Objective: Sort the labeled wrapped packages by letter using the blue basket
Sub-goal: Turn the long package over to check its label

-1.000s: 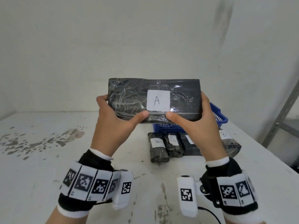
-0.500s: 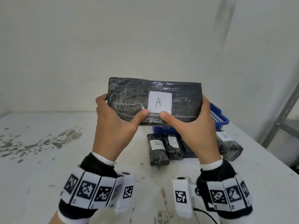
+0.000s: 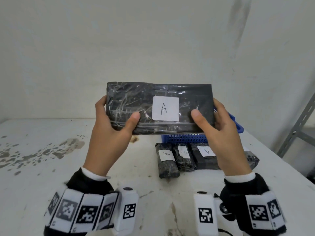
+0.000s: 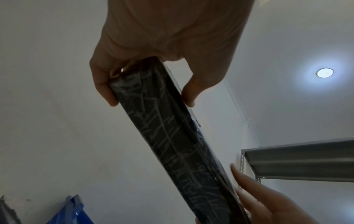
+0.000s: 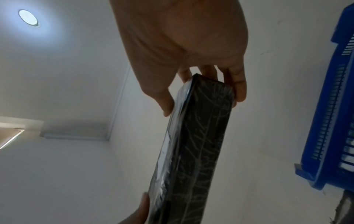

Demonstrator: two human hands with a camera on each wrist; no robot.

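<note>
I hold a long black wrapped package upright in front of me, its white label A facing me. My left hand grips its left end, thumb on the front, fingers behind. My right hand grips the right end the same way. The wrist views show the package's narrow underside pinched between thumb and fingers. Behind it sits the blue basket, mostly hidden. In front of the basket lie small wrapped packages: one labeled A, one with an unclear label, and another labeled A.
A further dark package lies right of my right hand, label hidden. The white table is stained at the left. A grey metal shelf frame stands at the right. A white wall rises behind the table.
My thumbs have slid apart from under the label toward the package's ends. The package sits slightly lower and more squarely facing me.
</note>
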